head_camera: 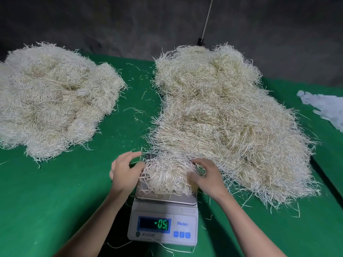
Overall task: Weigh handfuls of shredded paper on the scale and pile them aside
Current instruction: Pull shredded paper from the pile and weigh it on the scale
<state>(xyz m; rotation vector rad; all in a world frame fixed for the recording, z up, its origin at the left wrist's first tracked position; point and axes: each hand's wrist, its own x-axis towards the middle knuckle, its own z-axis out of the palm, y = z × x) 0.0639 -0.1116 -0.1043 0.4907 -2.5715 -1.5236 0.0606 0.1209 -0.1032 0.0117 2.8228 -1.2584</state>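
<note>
1. Head view: a handful of shredded paper is seen on the steel pan of the scale, which stands at the near middle of the green surface.
2. The handful is flanked by both hands: the left hand is pressed to its left edge and the right hand to its right edge, so the bundle lies directly between them, equally near to each.
3. The fingers of both hands are spread and curled into the strands, cupping the handful rather than pinching it; whether it is being lifted or only pressed cannot be told.
4. The strands of the handful are mostly run from near to far, fanning toward the back; its long axis is judged to lie roughly along that line, away from the person.
5. A negative reading is shown on the display, so the weighing is judged unsettled.
6. The large source heap is touched by the far edge of the handful on the right; the other pile lies well apart to the left, and the put-aside move would be judged to go leftward.
</note>
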